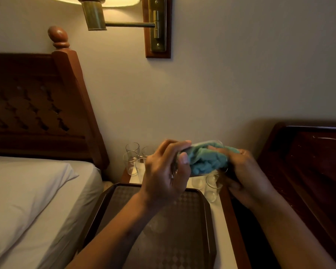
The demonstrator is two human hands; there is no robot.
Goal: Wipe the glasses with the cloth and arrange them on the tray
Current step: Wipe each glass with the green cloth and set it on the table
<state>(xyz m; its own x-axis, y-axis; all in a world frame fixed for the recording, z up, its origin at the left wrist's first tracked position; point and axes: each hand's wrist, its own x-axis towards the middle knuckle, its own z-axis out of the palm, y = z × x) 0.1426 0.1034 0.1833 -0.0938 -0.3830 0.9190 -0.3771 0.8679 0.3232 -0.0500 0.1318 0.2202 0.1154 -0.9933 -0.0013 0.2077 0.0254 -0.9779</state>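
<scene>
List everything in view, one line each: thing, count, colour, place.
held glass: one, clear, on its side between the hands, above the tray's far edge
cloth: one, teal, stuffed into the held glass
other glasses: at least six, clear, on the nightstand beyond the tray, in a left and a right cluster
tray: one, dark brown, patterned, on the nightstand's near part
nightstand: one, wood with a white top, between the headboards
bed: one, white linen, left
headboards: two, dark wood, left and right
wall lamp: one, brass, lit, top
left hand: one, grips the held glass
right hand: one, grips the cloth
</scene>
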